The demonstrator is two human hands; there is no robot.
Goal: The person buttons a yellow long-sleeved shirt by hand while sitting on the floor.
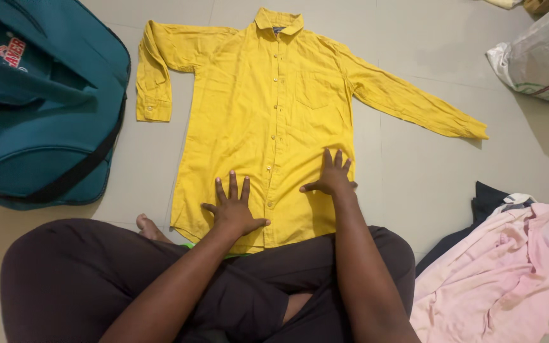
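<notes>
Sitting cross-legged on the tiled floor (pixel 408 178), the person has the left hand (pixel 235 209) and right hand (pixel 333 178) both spread wide and flat on the lower front of a yellow shirt (pixel 268 101), holding nothing, with the shirt lying buttoned and face-up just ahead of the knees. It looks light, soft and floppy, so probably easiest grabbed at the hem or shoulders. A teal bag (pixel 39 108) with a small red-and-white logo patch sits to the left, a whitish sack (pixel 538 57) top right, and a pink shirt (pixel 497 267) with a small dark tag on a heap bottom right.

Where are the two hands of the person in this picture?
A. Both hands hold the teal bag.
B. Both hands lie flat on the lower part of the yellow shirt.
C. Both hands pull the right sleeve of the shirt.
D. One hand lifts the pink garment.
B: the left hand and right hand rest palm-down, fingers spread, on the yellow shirt near its hem.
</notes>
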